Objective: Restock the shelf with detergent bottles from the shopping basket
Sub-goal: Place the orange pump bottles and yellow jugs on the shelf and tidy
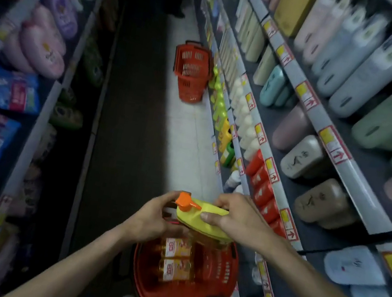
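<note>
Gripping the yellow detergent bottle [205, 222] from both ends, I note my right hand [232, 220] curled over its body, thumb [206, 217] pressed on the near face and the other fingers wrapped over the far edge. My left hand [151, 219] is closed round the neck end, just under the orange pump [184, 201]. The bottle lies tilted, pump to the left, held directly over the red shopping basket [228, 272]; whether it touches the load beneath I cannot tell. More bottles [176, 260] with orange labels lie in the basket's left half. The basket sits at the foot of the right-hand shelf [290, 217], whose rails carry yellow-and-red price tags [272, 169]. Further up the aisle, green and yellow bottles [219, 105] stand in a row along the bottom shelf edge. A second red basket [189, 74] stands on the floor [187, 133] just beside them, well apart from the first.
</note>
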